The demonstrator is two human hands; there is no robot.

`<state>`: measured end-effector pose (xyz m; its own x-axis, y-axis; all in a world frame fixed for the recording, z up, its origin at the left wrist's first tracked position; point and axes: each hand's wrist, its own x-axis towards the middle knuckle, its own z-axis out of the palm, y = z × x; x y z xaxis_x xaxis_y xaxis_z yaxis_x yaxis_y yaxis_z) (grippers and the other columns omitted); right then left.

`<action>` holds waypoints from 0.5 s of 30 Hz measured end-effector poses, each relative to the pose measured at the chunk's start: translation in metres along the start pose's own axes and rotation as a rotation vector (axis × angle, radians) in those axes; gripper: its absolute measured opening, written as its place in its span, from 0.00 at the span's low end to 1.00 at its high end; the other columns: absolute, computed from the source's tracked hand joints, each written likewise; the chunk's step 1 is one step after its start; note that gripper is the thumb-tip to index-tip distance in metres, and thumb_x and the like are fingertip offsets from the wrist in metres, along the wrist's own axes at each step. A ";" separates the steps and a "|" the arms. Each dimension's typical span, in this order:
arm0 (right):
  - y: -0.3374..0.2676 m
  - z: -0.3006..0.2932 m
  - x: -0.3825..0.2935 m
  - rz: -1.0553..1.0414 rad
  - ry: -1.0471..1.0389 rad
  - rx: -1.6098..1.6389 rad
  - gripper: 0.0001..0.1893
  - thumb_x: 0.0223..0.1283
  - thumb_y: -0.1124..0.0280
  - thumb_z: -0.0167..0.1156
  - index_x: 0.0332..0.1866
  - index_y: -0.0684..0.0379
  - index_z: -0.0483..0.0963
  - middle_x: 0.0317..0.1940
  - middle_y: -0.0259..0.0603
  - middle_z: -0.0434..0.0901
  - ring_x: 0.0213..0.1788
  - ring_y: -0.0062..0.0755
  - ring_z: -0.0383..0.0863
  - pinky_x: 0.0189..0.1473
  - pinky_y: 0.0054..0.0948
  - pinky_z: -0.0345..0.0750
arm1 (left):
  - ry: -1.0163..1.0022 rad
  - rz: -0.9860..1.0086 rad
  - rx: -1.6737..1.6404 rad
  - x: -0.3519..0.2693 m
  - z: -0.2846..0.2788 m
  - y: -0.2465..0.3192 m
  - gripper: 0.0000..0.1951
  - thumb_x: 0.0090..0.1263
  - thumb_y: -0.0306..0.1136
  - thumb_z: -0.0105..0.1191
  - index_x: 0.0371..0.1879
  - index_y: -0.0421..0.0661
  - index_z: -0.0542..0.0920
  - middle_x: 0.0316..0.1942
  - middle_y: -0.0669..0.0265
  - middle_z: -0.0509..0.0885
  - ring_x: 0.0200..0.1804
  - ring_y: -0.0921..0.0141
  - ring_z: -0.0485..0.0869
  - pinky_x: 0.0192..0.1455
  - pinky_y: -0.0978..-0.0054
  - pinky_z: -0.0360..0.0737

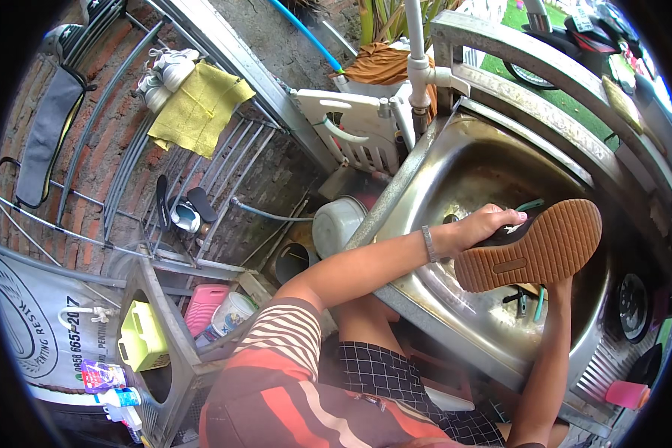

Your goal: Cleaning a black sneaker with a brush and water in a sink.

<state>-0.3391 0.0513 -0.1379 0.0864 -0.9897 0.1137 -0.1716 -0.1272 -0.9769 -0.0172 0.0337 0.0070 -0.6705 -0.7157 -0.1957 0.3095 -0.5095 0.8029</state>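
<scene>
My left hand [487, 227], with a bracelet at the wrist, grips a dark shoe [529, 246] over a stainless-steel sink [425, 302]. The shoe's ribbed brown gum sole faces up towards me, and its upper is mostly hidden. My right forearm [549, 358] reaches up to the far side of the shoe. The right hand itself is hidden behind the sole, so its grip does not show. Down in the basin lie a teal-handled tool [539, 304] and a small black object [519, 301]. Another teal handle [529, 205] shows beyond the shoe.
A metal frame edges the sink's far side. On the right drainboard [599, 358] are a black round dish [633, 308] and a pink container [627, 395]. At left, a wire rack [241, 151] holds white sneakers [168, 73] and a yellow cloth [201, 109]. A yellow-green jug [144, 337] stands below.
</scene>
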 end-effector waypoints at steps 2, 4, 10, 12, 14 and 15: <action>0.015 -0.005 -0.004 0.001 0.018 0.040 0.30 0.77 0.58 0.62 0.77 0.59 0.65 0.68 0.44 0.76 0.67 0.37 0.78 0.65 0.38 0.82 | 0.003 -0.015 0.028 0.001 0.003 -0.001 0.21 0.83 0.47 0.52 0.50 0.40 0.88 0.42 0.68 0.91 0.40 0.80 0.87 0.46 0.80 0.84; 0.026 -0.003 -0.004 -0.007 0.045 0.132 0.29 0.77 0.59 0.61 0.76 0.61 0.66 0.67 0.44 0.77 0.65 0.36 0.80 0.64 0.37 0.82 | 0.029 0.008 0.047 0.001 0.005 -0.001 0.22 0.83 0.48 0.53 0.48 0.39 0.88 0.41 0.67 0.91 0.38 0.80 0.87 0.43 0.80 0.84; 0.002 0.048 0.000 -0.007 0.003 0.390 0.29 0.76 0.58 0.62 0.75 0.61 0.68 0.67 0.44 0.78 0.64 0.36 0.81 0.66 0.39 0.82 | 0.097 0.034 0.009 -0.008 -0.002 0.002 0.23 0.83 0.49 0.53 0.45 0.39 0.89 0.36 0.67 0.91 0.35 0.80 0.87 0.40 0.81 0.83; -0.023 0.027 0.002 0.210 -0.053 0.693 0.26 0.77 0.58 0.62 0.74 0.58 0.71 0.65 0.43 0.79 0.63 0.36 0.82 0.65 0.38 0.82 | 0.078 0.043 0.025 -0.005 0.006 0.010 0.23 0.83 0.49 0.53 0.44 0.39 0.89 0.35 0.68 0.91 0.34 0.80 0.87 0.39 0.82 0.82; -0.056 0.017 0.005 0.436 -0.130 1.018 0.24 0.77 0.59 0.61 0.72 0.56 0.73 0.63 0.42 0.80 0.62 0.35 0.82 0.64 0.37 0.82 | 0.036 0.048 0.071 -0.011 0.003 0.017 0.23 0.82 0.50 0.54 0.41 0.40 0.90 0.32 0.70 0.90 0.31 0.83 0.83 0.35 0.82 0.79; -0.087 0.010 0.006 0.434 -0.249 1.090 0.23 0.76 0.61 0.62 0.71 0.57 0.73 0.63 0.42 0.81 0.62 0.35 0.82 0.63 0.35 0.83 | 0.031 0.049 0.072 -0.011 0.002 0.020 0.23 0.82 0.50 0.54 0.41 0.40 0.90 0.32 0.70 0.90 0.31 0.83 0.83 0.35 0.82 0.79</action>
<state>-0.3140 0.0570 -0.0545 0.4352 -0.8814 -0.1836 0.6776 0.4549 -0.5779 -0.0046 0.0324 0.0263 -0.6343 -0.7537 -0.1719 0.2915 -0.4391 0.8498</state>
